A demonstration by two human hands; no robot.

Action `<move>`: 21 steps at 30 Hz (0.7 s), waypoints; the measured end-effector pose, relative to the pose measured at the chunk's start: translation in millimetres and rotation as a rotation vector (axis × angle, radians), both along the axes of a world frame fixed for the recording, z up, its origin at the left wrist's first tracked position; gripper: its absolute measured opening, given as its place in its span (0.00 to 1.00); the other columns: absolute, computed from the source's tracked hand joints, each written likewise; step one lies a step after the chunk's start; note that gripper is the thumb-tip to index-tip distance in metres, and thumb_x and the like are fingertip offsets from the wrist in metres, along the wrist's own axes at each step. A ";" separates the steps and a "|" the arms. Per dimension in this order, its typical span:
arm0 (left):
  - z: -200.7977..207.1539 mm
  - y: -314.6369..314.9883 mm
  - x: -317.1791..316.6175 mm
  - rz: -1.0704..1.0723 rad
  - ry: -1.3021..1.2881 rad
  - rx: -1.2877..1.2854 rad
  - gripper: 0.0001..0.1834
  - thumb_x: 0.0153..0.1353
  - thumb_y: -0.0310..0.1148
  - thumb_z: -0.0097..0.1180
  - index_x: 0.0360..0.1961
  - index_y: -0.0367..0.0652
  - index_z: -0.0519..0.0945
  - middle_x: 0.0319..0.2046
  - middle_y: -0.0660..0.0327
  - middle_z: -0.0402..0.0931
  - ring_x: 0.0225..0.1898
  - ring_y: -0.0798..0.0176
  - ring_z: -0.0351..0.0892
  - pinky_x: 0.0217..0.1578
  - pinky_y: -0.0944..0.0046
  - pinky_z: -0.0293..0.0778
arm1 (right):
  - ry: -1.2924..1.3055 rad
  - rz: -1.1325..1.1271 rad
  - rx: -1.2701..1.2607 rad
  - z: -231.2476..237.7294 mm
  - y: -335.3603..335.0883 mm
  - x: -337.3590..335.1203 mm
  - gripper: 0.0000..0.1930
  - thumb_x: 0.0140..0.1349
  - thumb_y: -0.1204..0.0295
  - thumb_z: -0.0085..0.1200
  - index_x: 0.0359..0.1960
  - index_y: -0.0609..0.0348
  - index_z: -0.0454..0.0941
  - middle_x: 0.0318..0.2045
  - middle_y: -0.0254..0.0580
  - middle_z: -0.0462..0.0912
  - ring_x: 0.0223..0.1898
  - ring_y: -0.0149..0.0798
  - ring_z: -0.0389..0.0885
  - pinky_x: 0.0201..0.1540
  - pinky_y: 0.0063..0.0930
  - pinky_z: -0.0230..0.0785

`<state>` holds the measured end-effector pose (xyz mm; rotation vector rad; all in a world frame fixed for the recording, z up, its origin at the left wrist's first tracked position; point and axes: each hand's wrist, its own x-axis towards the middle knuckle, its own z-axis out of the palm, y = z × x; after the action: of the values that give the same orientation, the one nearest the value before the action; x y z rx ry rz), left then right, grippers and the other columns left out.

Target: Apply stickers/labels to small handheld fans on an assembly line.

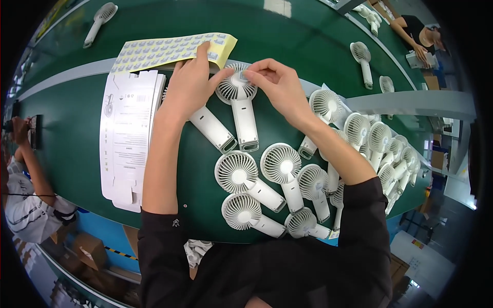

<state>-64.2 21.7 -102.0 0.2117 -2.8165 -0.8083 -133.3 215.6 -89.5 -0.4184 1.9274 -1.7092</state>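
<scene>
My right hand point(281, 87) pinches a small pale sticker point(243, 76) between thumb and fingertips, at the hub of a white handheld fan point(245, 120). My left hand point(192, 82) is open, its index finger stretched onto a yellow sticker sheet point(169, 51) printed with rows of small labels. Its thumb reaches to the left rim of that fan's head. Below the left hand lies a second handheld fan point(213, 128), its head mostly hidden by the hand and wrist.
Several white fans point(286, 164) lie before me, with a larger pile point(380, 136) at the right. Flattened printed cartons point(126, 138) lie left. Beyond a grey rail point(56, 87), fans rest on a green belt point(169, 18). Other people work at far left and upper right.
</scene>
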 end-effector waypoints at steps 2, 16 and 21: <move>-4.5 -3.0 1.1 -0.010 0.040 -0.015 0.41 0.65 0.52 0.59 0.65 0.28 0.63 0.39 0.47 0.84 0.51 0.48 0.80 0.65 0.54 0.61 | 0.215 0.150 0.136 -3.1 -2.0 -11.2 0.11 0.65 0.69 0.63 0.42 0.64 0.80 0.36 0.35 0.83 0.37 0.25 0.78 0.43 0.21 0.71; -2.6 -3.2 -0.4 0.020 -0.042 0.029 0.41 0.64 0.53 0.60 0.64 0.29 0.65 0.37 0.47 0.83 0.46 0.46 0.81 0.61 0.53 0.66 | 0.456 0.301 0.239 -3.8 -9.9 -26.7 0.08 0.62 0.70 0.65 0.36 0.61 0.81 0.27 0.29 0.77 0.29 0.24 0.69 0.35 0.20 0.65; -3.7 -3.4 -0.5 0.013 -0.041 0.046 0.41 0.64 0.53 0.60 0.64 0.29 0.66 0.37 0.47 0.84 0.47 0.45 0.80 0.60 0.53 0.67 | 0.485 0.275 0.216 -7.5 -9.0 -24.4 0.08 0.61 0.71 0.65 0.36 0.61 0.80 0.28 0.29 0.77 0.30 0.24 0.69 0.35 0.20 0.65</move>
<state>-64.7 18.3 -105.7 0.2560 -2.8339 -0.8765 -157.6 206.6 -97.0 -1.0364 2.2290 -1.2846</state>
